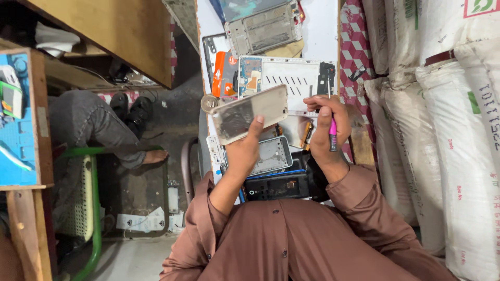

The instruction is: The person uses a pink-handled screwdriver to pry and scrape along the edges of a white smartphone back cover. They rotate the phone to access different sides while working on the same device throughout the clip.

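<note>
1. Head view: our left hand (244, 151) grips one gold phone back cover (250, 113), raised at centre.
2. Our right hand (325, 117), at three o'clock, clasps one pink screwdriver (332, 132).
3. Three opened phone frames (roughly) lie at twelve o'clock on the white bench (323, 31).

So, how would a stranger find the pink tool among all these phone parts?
Start at the narrow white workbench covered with opened phones, beside the stacked white sacks. At its near end, the right hand holds the pink tool by its upper part. It is the only slim bright pink thing there; its neighbours are flat, grey or gold.
</note>
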